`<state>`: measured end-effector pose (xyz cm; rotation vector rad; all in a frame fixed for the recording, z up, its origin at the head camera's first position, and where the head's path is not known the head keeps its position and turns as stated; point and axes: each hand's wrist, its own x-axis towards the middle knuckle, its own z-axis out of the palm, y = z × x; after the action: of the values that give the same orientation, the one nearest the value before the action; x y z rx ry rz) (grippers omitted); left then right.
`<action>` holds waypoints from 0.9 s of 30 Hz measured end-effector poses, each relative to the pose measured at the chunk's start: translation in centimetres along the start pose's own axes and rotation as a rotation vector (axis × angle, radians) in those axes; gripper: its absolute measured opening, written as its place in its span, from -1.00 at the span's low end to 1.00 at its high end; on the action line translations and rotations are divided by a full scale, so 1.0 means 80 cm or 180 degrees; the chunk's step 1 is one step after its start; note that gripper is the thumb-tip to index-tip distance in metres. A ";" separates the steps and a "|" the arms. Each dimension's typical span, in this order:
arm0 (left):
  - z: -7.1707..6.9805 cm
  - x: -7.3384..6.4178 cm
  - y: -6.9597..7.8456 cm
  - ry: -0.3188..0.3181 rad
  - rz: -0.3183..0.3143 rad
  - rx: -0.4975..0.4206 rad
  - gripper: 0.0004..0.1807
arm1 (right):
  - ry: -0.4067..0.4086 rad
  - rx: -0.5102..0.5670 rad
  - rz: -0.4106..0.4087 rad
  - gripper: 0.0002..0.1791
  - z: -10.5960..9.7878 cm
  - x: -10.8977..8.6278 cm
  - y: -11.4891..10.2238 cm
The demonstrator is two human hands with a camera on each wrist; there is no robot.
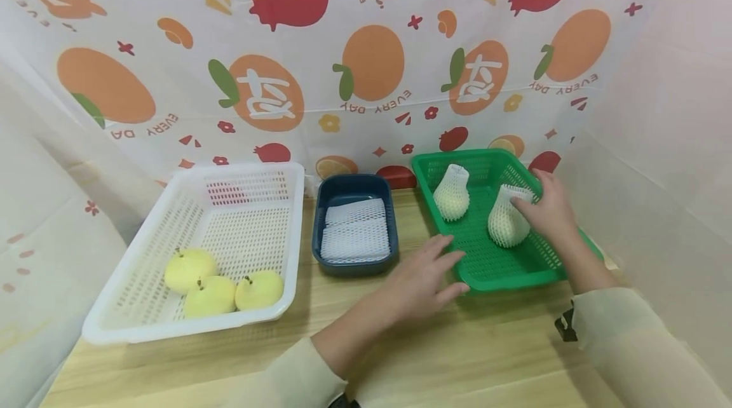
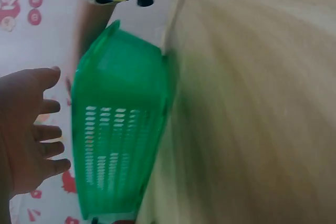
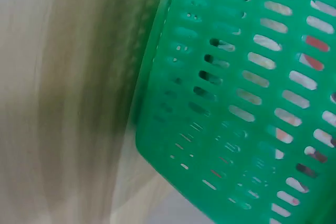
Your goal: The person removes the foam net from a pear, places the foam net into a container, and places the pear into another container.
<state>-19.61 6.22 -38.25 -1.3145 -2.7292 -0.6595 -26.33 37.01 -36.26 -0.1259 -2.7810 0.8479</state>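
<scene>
My right hand (image 1: 549, 208) is over the right side of the green basket (image 1: 503, 281), its thumb beside the top of a pear in a white foam net (image 1: 508, 224), fingers spread near the rim. A second netted pear (image 1: 452, 199) stands at the basket's left. In the head view my left hand (image 1: 426, 278) hovers at the basket's front left corner, fingers apart and holding nothing. The left wrist view shows that hand (image 2: 26, 129) beside the basket wall (image 2: 115, 87). Only the basket's slotted side (image 3: 236, 77) shows in the right wrist view; the right hand is hidden there.
A white basket (image 1: 297, 230) at the left holds three bare yellow pears (image 1: 210, 297). Between the baskets stands a dark blue tub (image 1: 354, 270) with flat white foam nets (image 1: 356, 236). All stand on a wooden table (image 1: 457, 357) before a fruit-print cloth (image 1: 320, 65).
</scene>
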 end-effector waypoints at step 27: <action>0.004 -0.009 -0.001 -0.0025 -0.0487 -0.1077 -0.17 | 0.0444 -0.0111 -0.0872 -0.68 -0.025 -0.038 -0.054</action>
<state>-19.16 5.80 -38.69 -1.1648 -2.8358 -1.1747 -22.99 34.04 -32.85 0.1798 -2.6037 0.6940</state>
